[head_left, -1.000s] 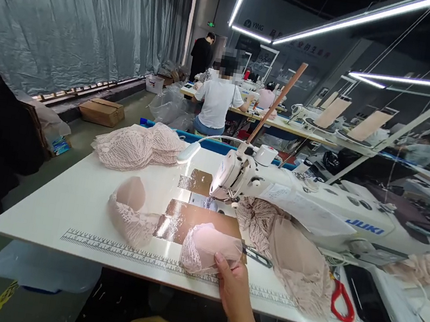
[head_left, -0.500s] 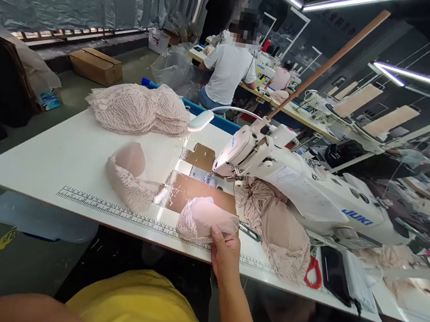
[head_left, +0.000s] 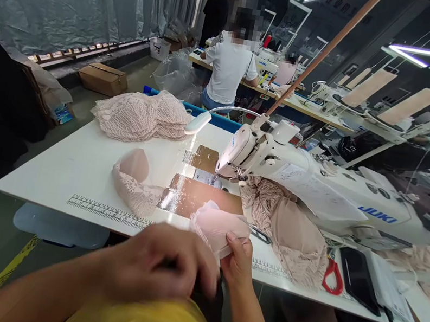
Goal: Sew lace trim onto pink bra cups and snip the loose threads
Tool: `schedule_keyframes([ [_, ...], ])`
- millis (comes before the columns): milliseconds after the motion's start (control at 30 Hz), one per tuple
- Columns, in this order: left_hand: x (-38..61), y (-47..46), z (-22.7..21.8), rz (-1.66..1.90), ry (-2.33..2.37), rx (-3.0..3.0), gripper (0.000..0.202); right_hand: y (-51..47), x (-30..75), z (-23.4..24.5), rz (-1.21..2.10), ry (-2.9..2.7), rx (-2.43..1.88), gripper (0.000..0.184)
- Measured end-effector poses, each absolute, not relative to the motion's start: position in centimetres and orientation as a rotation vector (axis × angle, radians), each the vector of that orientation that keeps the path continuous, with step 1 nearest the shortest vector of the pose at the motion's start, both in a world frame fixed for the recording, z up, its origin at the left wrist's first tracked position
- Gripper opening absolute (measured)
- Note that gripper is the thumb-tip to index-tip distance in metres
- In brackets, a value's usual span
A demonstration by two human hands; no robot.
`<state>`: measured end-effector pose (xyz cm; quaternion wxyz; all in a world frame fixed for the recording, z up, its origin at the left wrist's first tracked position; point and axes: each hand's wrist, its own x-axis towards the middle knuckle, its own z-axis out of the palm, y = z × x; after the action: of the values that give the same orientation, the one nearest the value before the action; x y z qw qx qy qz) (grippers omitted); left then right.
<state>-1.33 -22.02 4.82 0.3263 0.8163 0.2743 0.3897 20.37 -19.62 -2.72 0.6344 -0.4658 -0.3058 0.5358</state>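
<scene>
My right hand (head_left: 239, 256) pinches the near right edge of a pale pink bra cup with lace trim (head_left: 217, 224), thumb on top. The cup is at the table's front edge, over the printed ruler and the brown plate (head_left: 197, 194). In front of my body my left hand (head_left: 165, 262) is raised, fingers bent and smeared by motion, close to the cup's lower left side. Another beige lace bra piece (head_left: 138, 187) lies to the left on the table (head_left: 57, 167). Behind the held cup stands the white sewing machine (head_left: 298, 180), its needle area lit by a small lamp (head_left: 197, 123).
A stack of lace bra cups (head_left: 135, 117) sits at the back left. Right of the plate are a dark metal tool (head_left: 260, 234), more beige lace pieces (head_left: 296, 232), red-handled scissors (head_left: 333, 277) and a black phone (head_left: 358, 278). Co-workers sit and stand beyond.
My left hand has come up from below into view, toward the held bra cup. My right hand keeps its grip, with the cup slightly tilted. The view has shifted a little.
</scene>
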Motion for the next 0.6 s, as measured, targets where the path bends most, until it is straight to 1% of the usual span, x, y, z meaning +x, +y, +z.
schedule_keyframes([
  [100,0.5,-14.4,4.0,0.819,0.876,2.172,0.024,-19.6,20.4,-2.7,1.277,-0.717,-1.053,0.048],
  [167,1.8,-10.3,2.8,0.706,1.08,2.31,0.031,-19.6,20.4,-2.7,1.3,-0.729,-1.033,0.047],
  [233,2.9,-7.5,1.6,0.445,1.314,2.445,0.039,-19.7,20.4,-2.9,1.316,-0.727,-1.017,0.046],
  [267,3.3,-6.5,1.1,0.385,1.353,2.479,0.042,-19.7,20.5,-3.0,1.32,-0.724,-1.015,0.044],
  [433,4.5,-4.6,0.0,0.255,1.374,2.605,0.045,-19.8,21.0,-3.8,1.358,-0.709,-1.004,0.034],
  [600,5.0,-4.7,-0.1,0.224,1.382,2.665,0.047,-19.5,20.9,-3.8,1.391,-0.72,-0.975,0.031],
])
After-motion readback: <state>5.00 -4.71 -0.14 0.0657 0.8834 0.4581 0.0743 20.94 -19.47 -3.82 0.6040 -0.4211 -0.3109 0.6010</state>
